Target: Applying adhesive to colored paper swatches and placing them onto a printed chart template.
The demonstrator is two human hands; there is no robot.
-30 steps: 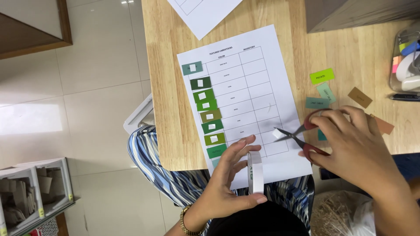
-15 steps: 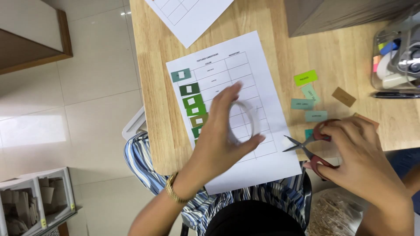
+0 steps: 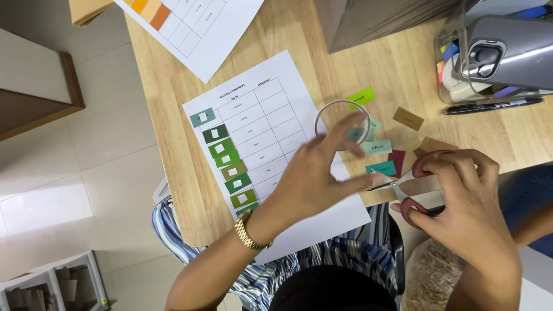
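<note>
Tape roll (image 3: pixel 341 124): pinched in left hand (image 3: pixel 314 178) fingers, above chart (image 3: pixel 253 138).
Scissors (image 3: pixel 412 187): right hand (image 3: pixel 466 196) fingers through handles.
Swatches: eight stuck; loose chips (image 3: pixel 377 147) remain on surface (image 3: pixel 403 69).

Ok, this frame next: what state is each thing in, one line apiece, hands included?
left hand: raised over the sheet, fingers pinching a tape roll
tape roll: clear ring, held off the table
right hand: fingers through the scissor handles
scissors: red-handled, blades look nearly closed
printed sheet: flat, green swatches stuck down its left column
loose colour cards: scattered flat on the table
phone: propped in a clear organiser, camera side up
</note>
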